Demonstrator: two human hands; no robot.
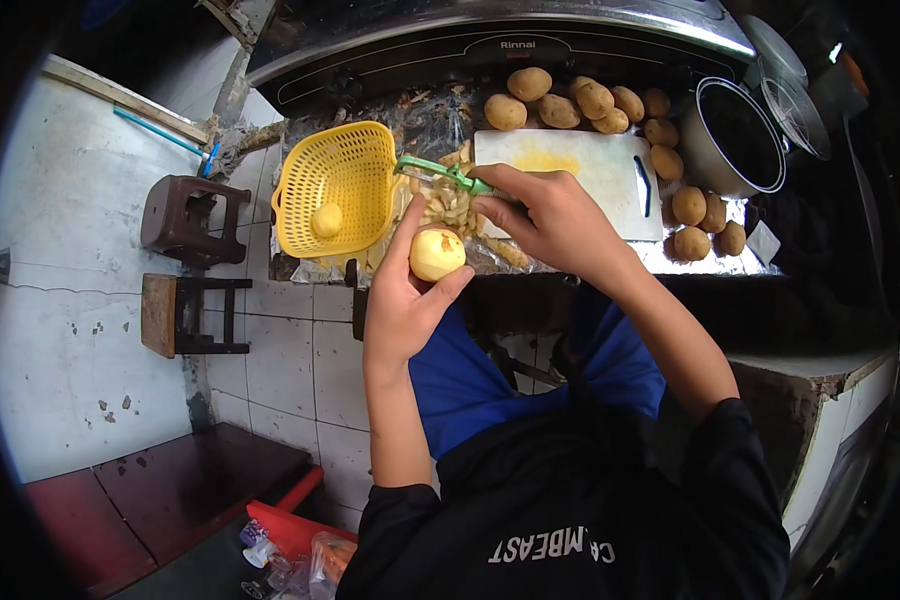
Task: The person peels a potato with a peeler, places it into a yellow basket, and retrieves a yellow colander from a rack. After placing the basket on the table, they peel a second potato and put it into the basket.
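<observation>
In my left hand [398, 300] sits a mostly peeled potato [437, 255], pale yellow with a brown patch of skin near its top. My right hand [553, 222] is closed around the handle of a green peeler [448, 173]. The peeler's head points left, above the potato and apart from it. Beneath it lies a heap of potato peelings [450, 207]. To the left stands a yellow plastic basket [360, 135] with one peeled potato [327, 220] inside. Several unpeeled potatoes [595, 100] lie behind and to the right of a white cutting board [610, 170].
A metal pot [703, 140] stands at the right, beside a strainer-like lid [795, 115]. A stove front [420, 65] runs along the back. On the left are a dark plastic stool [185, 215] and a wooden-topped stool [158, 315]. A small white packet [763, 243] lies near the right edge.
</observation>
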